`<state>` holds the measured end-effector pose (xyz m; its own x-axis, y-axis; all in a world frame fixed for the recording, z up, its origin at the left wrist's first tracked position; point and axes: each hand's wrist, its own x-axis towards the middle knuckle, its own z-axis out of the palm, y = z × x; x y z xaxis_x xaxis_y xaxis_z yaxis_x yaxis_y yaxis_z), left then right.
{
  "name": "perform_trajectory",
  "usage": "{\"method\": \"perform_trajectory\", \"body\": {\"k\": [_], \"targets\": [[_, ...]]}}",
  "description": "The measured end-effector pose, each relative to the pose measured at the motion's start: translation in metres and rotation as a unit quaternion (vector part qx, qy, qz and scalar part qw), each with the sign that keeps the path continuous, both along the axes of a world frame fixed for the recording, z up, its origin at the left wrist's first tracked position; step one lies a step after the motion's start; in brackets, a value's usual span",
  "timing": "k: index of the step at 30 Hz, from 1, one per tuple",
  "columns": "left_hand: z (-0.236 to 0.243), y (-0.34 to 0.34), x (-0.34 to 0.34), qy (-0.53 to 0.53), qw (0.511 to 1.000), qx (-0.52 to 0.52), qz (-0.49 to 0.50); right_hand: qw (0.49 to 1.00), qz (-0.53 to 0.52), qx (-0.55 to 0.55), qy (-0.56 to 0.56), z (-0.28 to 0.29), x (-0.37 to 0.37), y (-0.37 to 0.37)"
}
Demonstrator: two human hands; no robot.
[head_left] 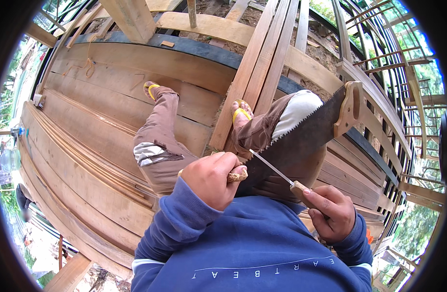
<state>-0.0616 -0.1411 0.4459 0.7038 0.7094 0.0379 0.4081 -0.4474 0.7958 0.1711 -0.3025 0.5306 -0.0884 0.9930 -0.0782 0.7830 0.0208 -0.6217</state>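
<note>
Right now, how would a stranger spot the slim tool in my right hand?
Find the big dark saw slanting up rightward, then the right hand just below it. That hand grips the slim tool: brown handle, straight pale shaft, far narrower than the saw's broad toothed blade.

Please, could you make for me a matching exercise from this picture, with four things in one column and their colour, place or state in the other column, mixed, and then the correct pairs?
Column 1
1. Saw
2. File
3. Sweatshirt
4. Sandal straps

Column 2
A. Yellow, across the person's feet
B. Its handle is held in the right hand
C. Blue, with long sleeves
D. Dark blade with a toothed edge

Right pairs: 1-D, 2-B, 3-C, 4-A
</note>
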Motion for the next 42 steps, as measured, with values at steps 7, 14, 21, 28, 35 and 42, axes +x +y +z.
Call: {"method": "perform_trajectory", "body": {"k": [7,14,21,28,35,42], "targets": [[0.0,-0.002,-0.006,-0.021,1.0,-0.021,0.003,1.0,0.005,0.019,-0.009,-0.002,-0.003,-0.007],[-0.001,-0.002,-0.007,-0.004,1.0,-0.018,-0.003,0.999,0.011,0.019,-0.035,-0.001,-0.005,-0.009],[-0.002,-0.007,-0.002,-0.04,0.999,-0.022,0.003,0.998,0.006,0.015,-0.061,0.009,-0.013,-0.016],[-0.004,-0.021,-0.004,-0.039,0.999,-0.024,0.02,0.99,0.021,0.007,-0.139,0.017,-0.034,0.0],[-0.013,-0.025,-0.001,-0.047,0.998,-0.032,0.021,0.986,0.028,0.053,-0.159,0.002,-0.044,0.033],[-0.012,-0.017,-0.004,-0.067,0.996,-0.056,0.017,0.995,0.001,0.049,-0.09,0.01,-0.029,0.014]]}}
